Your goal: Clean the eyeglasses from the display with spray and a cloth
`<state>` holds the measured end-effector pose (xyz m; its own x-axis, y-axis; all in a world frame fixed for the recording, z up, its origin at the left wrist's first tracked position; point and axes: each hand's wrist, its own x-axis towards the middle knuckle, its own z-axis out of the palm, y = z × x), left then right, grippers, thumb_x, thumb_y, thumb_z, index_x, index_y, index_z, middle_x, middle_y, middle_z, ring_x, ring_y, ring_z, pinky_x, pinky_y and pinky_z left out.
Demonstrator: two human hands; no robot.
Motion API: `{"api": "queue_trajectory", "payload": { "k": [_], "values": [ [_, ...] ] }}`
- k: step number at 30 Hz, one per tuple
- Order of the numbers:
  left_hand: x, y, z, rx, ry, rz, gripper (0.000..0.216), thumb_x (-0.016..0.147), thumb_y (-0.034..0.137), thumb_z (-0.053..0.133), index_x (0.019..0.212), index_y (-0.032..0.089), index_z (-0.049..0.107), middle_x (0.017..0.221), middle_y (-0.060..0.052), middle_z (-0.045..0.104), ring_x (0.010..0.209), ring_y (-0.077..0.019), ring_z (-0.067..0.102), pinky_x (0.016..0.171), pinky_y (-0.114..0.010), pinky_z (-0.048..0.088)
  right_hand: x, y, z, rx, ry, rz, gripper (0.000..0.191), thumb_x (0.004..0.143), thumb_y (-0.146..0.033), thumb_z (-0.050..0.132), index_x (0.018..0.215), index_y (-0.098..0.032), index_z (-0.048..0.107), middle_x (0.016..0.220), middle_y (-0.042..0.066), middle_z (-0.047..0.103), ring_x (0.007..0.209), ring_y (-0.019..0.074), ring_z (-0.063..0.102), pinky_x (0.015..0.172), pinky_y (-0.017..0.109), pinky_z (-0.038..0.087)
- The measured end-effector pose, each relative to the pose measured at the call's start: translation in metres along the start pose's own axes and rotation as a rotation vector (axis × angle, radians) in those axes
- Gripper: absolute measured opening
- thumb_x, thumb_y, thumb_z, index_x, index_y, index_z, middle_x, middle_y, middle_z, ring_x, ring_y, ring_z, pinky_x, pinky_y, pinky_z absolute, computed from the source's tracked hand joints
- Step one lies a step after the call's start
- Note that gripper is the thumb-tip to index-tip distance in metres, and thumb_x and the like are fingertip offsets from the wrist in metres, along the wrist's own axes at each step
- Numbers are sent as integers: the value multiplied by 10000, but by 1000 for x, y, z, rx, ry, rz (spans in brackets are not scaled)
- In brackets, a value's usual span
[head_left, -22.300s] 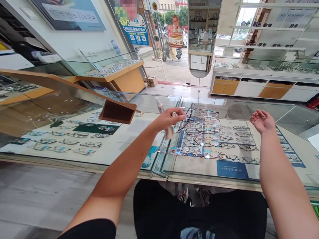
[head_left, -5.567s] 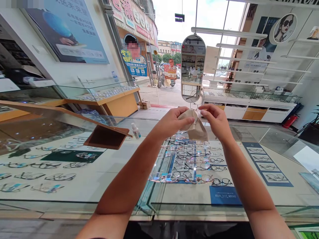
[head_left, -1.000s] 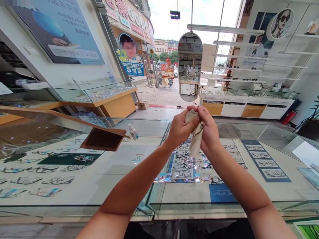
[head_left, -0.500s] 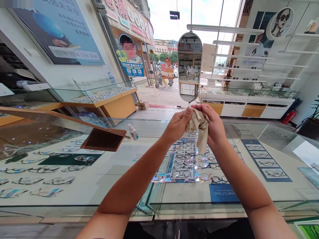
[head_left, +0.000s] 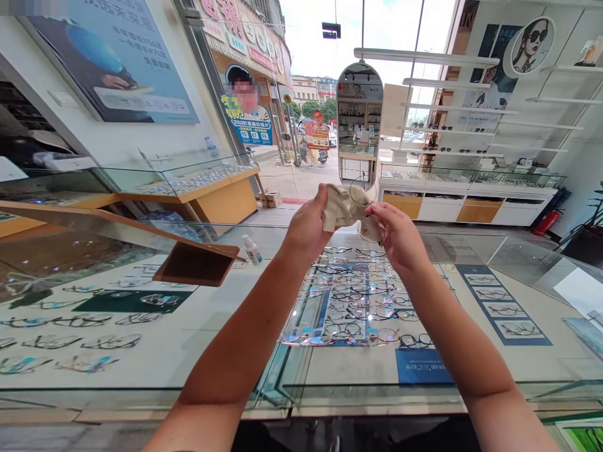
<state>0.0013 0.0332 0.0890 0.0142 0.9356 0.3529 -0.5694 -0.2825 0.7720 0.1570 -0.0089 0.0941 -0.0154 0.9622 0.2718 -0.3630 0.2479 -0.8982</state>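
Note:
A beige cleaning cloth [head_left: 340, 207] is gripped in my left hand [head_left: 308, 225], its thumb on top and the other fingers behind the cloth. My right hand [head_left: 399, 233] pinches a pair of thin-rimmed round eyeglasses [head_left: 372, 228] near the middle of the frame. The glasses are tilted, one lens above the other, and the cloth lies partly behind them. Both hands are raised above the glass display case [head_left: 348, 392], where rows of eyeglasses [head_left: 346, 311] lie below them.
A small white spray bottle [head_left: 252, 250] stands on the left part of the counter, beside a brown-backed tilted mirror [head_left: 195, 262]. An oval mirror [head_left: 360, 125] hangs ahead. A blue display strip [head_left: 503, 304] with glasses lies at right. Glass edges run along the counter front.
My left hand has moved left with the cloth, spreading it out from its bunched shape. The glasses have turned and now show plainly, held in my right hand's fingertips.

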Motion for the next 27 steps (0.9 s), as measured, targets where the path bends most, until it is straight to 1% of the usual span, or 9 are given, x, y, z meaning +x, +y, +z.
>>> {"api": "queue_trajectory", "payload": {
  "k": [2,4,8,11,14,17,20,25,27],
  "values": [
    [1,0,-1,6,-14,21,320,990,510,685,968,196,744,954,-58,801,1038,-214,768,891,-322,630,0,4,3,-69,-30,-11,230,657,-435,818,697,-226,732,809,-9,698,755,127,541,728,288,402],
    [3,-2,-4,46,-55,62,376,963,564,704,932,191,739,891,-67,785,998,-220,769,835,-318,634,-1,7,5,-136,-79,-15,225,690,-438,782,706,-220,730,751,-14,686,703,120,509,710,295,382],
    [6,-6,-12,197,-195,133,481,814,666,821,820,196,725,761,-59,741,804,-209,748,669,-299,607,0,10,6,-161,-139,-34,217,716,-426,736,695,-213,705,699,-24,656,650,112,465,661,292,353],
    [3,-1,-15,276,-285,124,478,743,631,893,857,189,753,767,-53,745,684,-167,699,606,-272,575,1,8,4,-152,-179,-32,210,714,-410,730,698,-208,680,702,-20,639,682,122,512,675,290,382],
    [-2,8,-14,303,-342,90,489,690,520,960,985,175,778,854,-61,771,693,-154,696,616,-258,576,-1,4,2,-126,-245,-11,238,711,-424,754,721,-205,662,697,-28,611,665,118,503,666,287,392],
    [-8,13,-8,311,-310,101,534,603,461,1011,996,179,785,870,-43,772,676,-135,677,595,-233,559,-4,0,2,-89,-301,13,268,715,-437,788,737,-204,656,680,-39,592,646,110,489,660,279,386],
    [-12,11,-1,318,-224,174,506,577,514,1009,870,175,775,744,-5,724,590,-100,610,528,-202,505,-7,0,2,-92,-357,20,305,720,-464,824,766,-197,685,721,-24,624,673,113,512,675,275,390],
    [-18,4,9,380,-55,409,509,717,653,895,744,170,736,634,19,634,541,-69,505,486,-183,418,-6,5,3,-125,-436,16,347,725,-507,851,774,-198,700,748,-12,644,704,123,525,694,285,413],
    [-20,4,9,404,-29,441,529,770,686,841,725,173,719,611,19,608,532,-73,484,477,-193,397,-4,5,2,-133,-444,24,332,723,-496,851,773,-198,712,752,-8,656,716,128,539,698,289,423]
  ]
}}
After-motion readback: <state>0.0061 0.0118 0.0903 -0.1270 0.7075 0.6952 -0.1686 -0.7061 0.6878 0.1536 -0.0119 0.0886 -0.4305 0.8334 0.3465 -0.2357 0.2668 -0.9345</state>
